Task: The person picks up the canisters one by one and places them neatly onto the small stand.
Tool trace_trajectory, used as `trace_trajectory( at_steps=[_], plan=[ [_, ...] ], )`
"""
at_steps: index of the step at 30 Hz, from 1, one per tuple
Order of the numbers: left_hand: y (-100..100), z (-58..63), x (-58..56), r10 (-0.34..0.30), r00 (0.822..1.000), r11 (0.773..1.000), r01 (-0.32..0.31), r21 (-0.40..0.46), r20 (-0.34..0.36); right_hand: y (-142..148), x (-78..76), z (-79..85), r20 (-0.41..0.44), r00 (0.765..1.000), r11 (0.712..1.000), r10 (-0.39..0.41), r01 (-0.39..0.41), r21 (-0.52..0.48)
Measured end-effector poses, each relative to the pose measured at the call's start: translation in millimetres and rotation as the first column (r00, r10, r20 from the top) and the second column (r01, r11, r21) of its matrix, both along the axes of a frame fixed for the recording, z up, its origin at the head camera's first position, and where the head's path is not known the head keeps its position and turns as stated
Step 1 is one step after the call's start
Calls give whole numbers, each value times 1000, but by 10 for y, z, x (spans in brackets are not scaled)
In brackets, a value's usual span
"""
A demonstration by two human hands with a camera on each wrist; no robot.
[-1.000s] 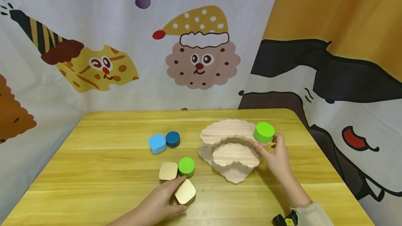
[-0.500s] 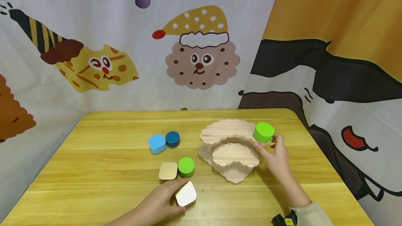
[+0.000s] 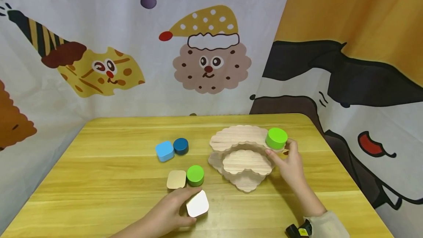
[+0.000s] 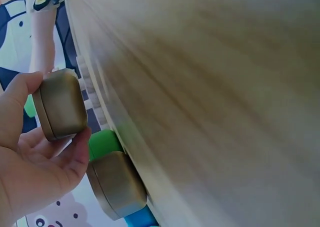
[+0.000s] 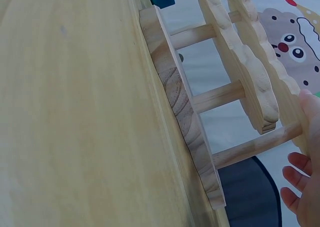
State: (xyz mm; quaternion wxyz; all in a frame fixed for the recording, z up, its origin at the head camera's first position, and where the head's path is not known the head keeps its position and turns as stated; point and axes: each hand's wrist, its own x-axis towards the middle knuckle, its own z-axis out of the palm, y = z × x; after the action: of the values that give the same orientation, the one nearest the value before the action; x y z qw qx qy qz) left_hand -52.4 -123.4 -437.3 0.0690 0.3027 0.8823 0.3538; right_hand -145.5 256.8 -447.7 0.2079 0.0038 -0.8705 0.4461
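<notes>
My left hand (image 3: 170, 208) pinches a gold, rounded-square tin (image 4: 65, 104) between thumb and fingers at the table's front middle. In the left wrist view a gap shows between this tin and the tabletop. To the right, my right hand (image 3: 292, 166) grips the edge of a tiered wooden stand's (image 3: 242, 137) top shelf, thumb on the upper side. A round green tin (image 3: 277, 139) sits on that shelf beside the thumb. The stand has scalloped shelves joined by wooden posts (image 5: 220, 97). Behind the left hand, another gold tin (image 3: 176, 180) stands against a second green tin (image 3: 195, 175).
A light blue square tin (image 3: 165, 151) and a dark blue round tin (image 3: 181, 146) stand side by side farther back. The wooden table (image 3: 109, 164) ends at a cartoon-print curtain (image 3: 125, 17) behind and to the sides.
The gold tin in my left hand has moved slightly right, and its lid now looks white with glare. My right hand keeps its grip on the stand; the head view has shifted a little.
</notes>
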Motion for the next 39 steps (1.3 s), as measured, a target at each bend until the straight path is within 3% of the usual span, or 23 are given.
trace_trajectory(
  at_steps=[6, 13, 17, 21, 31, 39],
  plan=[
    [22, 25, -30, 8, 999, 998, -5, 55, -51, -5, -6, -4, -4, 1000, 1000, -3, 3, -2],
    [67, 127, -90, 74, 997, 994, -75, 80, 12, -1, -3, -1, 6, 1000, 1000, -8, 8, -5],
    [98, 155, -126, 100, 995, 990, -99, 100, -1, -1, 1, 8, 15, 1000, 1000, -11, 11, 0],
    [135, 181, -175, 91, 996, 987, -89, 130, -13, -3, -2, 13, 13, 1000, 1000, -10, 10, 3],
    [261, 227, -256, 24, 999, 979, -33, 199, 44, -10, -9, 3, 7, 1000, 1000, -7, 7, 13],
    [463, 351, -323, 95, 994, 969, -103, 224, 45, -9, -7, 7, 11, 1000, 1000, -4, 4, -2]
  ],
)
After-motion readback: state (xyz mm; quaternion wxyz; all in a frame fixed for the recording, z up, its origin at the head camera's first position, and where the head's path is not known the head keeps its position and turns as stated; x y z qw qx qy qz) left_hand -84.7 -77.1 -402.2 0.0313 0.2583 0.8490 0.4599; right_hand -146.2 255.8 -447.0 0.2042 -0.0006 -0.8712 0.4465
